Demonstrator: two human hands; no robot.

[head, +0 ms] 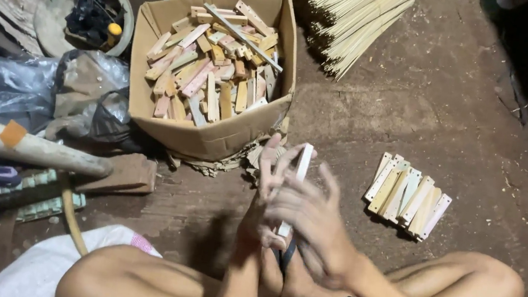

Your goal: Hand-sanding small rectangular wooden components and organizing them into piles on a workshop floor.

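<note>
I sit on the ground with bare knees spread. My left hand point(266, 196) grips a pale flat wooden slat point(302, 163), held upright in front of me. My right hand point(308, 224) is blurred with its fingers spread, pressed against the slat's lower part and over my left hand. Just beyond my hands stands a cardboard box point(212, 137) filled with several short wooden pieces point(212, 75) in tan, pink and grey tones. To the right on the ground lies a neat row of similar slats point(407, 196), side by side.
A bundle of thin bamboo sticks point(354, 12) lies behind the box. At left are crumpled plastic bags point(49, 92), a round basin with dark objects point(86, 9), a thick pale pole point(29, 146) and a white sack point(41, 265). The floor is bare dirt.
</note>
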